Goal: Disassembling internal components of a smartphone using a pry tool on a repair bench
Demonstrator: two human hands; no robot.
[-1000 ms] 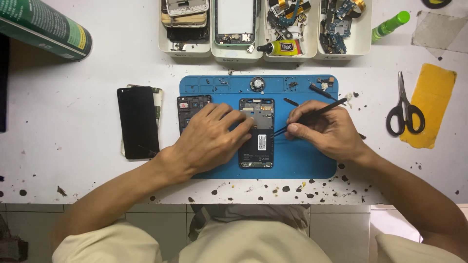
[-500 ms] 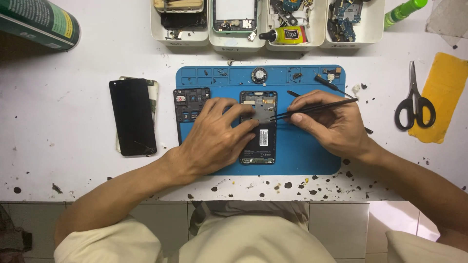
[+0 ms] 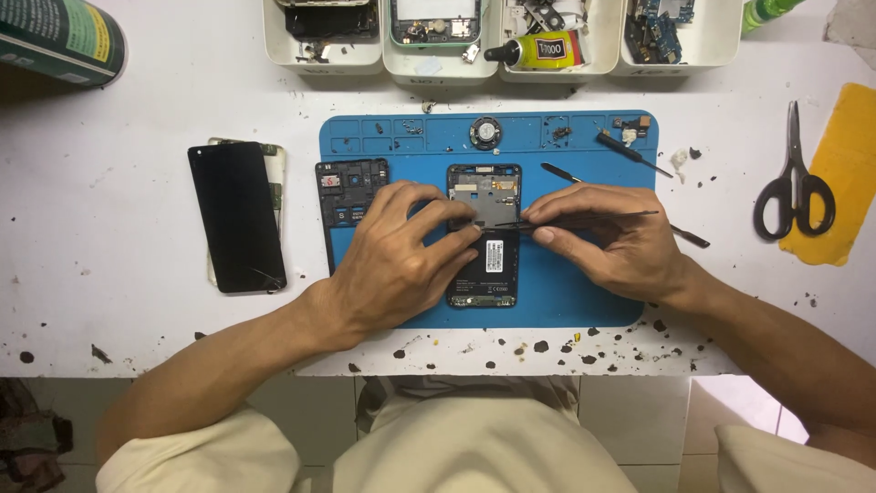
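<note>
Phone (image 3: 484,265): opened, black, back off, flat on blue mat (image 3: 584,301) | left hand (image 3: 401,260) steadies it | right hand (image 3: 611,242) pinches tweezers (image 3: 584,218)

Surface: white worktable (image 3: 128,91), speckled with dark spots along its 6 o'clock edge.
Centre: blue work mat (image 3: 584,301), lying flat on the table.
9 o'clock: black screen panel (image 3: 235,215), resting partly over a pale phone part (image 3: 276,178).
3 o'clock: black-handled scissors (image 3: 794,183), their handles on a yellow sheet (image 3: 844,155).
12 o'clock: row of white trays (image 3: 438,66) holding phone parts and a glue tube (image 3: 538,50).
10 o'clock: green can (image 3: 59,38) on its side.
1 o'clock: green bottle (image 3: 766,11), cut off by the picture edge.
</note>
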